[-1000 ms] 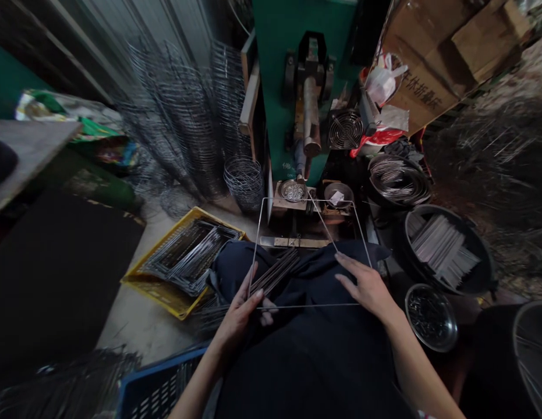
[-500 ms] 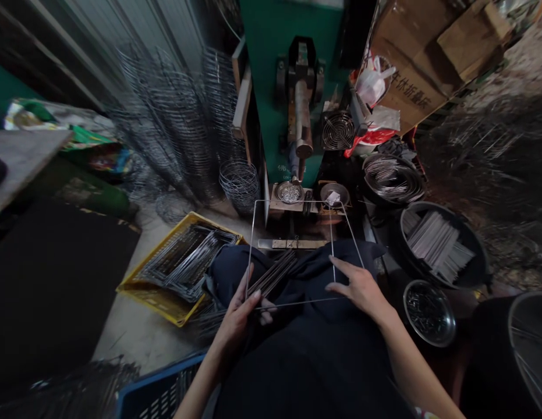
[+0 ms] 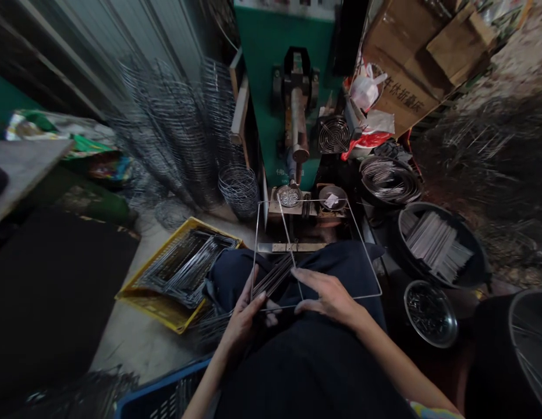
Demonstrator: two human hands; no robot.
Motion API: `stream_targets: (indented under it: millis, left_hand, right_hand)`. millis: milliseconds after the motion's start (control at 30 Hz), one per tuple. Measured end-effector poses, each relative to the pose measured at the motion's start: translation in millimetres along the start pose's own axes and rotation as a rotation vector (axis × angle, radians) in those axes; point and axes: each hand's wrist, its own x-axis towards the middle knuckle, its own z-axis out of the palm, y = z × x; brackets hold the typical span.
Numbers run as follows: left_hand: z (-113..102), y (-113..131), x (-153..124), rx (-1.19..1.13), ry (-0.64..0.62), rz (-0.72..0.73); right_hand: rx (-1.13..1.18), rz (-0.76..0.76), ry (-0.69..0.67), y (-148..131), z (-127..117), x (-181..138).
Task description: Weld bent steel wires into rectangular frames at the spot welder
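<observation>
My left hand [image 3: 247,308] is closed round the near left corner of a rectangular wire frame [image 3: 365,247], which is held above my lap. A bundle of thin metal rods [image 3: 277,276] lies by that hand on the dark cloth of my lap; whether the fingers also grip it I cannot tell. In my right hand [image 3: 329,295] a single straight wire rod [image 3: 287,227] is pinched between thumb and fingers. This rod runs across the frame from the near side to the far side, left of its middle. Whether it touches the frame is unclear.
Ahead stands a green machine [image 3: 262,75] with a metal arm [image 3: 299,131] above a small dish [image 3: 289,196]. A yellow crate [image 3: 144,309] of wire frames sits left, a blue crate [image 3: 142,391] nearer. To the right are a black tub [image 3: 475,244] of rods and a metal bowl [image 3: 408,326].
My right hand has moved left with the straight rod, which now crosses the frame further left and tilts more. The near right corner of the frame has come into view.
</observation>
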Motion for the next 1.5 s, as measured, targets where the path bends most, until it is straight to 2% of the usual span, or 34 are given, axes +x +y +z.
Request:
stream_targets:
  millis: [133,367,600,967,1233,1500]
  left_hand:
    - [-5.4,4.5,-3.3,-0.008,0.046,0.013]
    - [-1.1,14.3,-8.7,-0.001,0.06,0.009]
    - [10.7,22.3,-14.9,-0.011,0.086,0.038]
    - [14.9,24.0,-22.7,-0.013,0.081,0.074]
    - [11.5,21.5,-17.9,-0.019,0.051,0.08]
    - [15.9,27.0,-16.8,-0.047,0.077,0.068]
  right_hand:
    - [-0.058,0.067,0.041,1.1,-11.8,-11.6]
    - [-0.111,0.102,-0.014,-2.2,-19.2,-18.1]
    - [-0.146,0.095,-0.034,-8.2,-25.1,-18.7]
    - [-0.074,0.069,-0.022,-12.2,-30.8,-22.4]
    - [-0.086,0.069,-0.025,-12.5,-34.2,-19.0]
    - [-0.091,0.077,-0.032,-11.0,-36.3,-15.4]
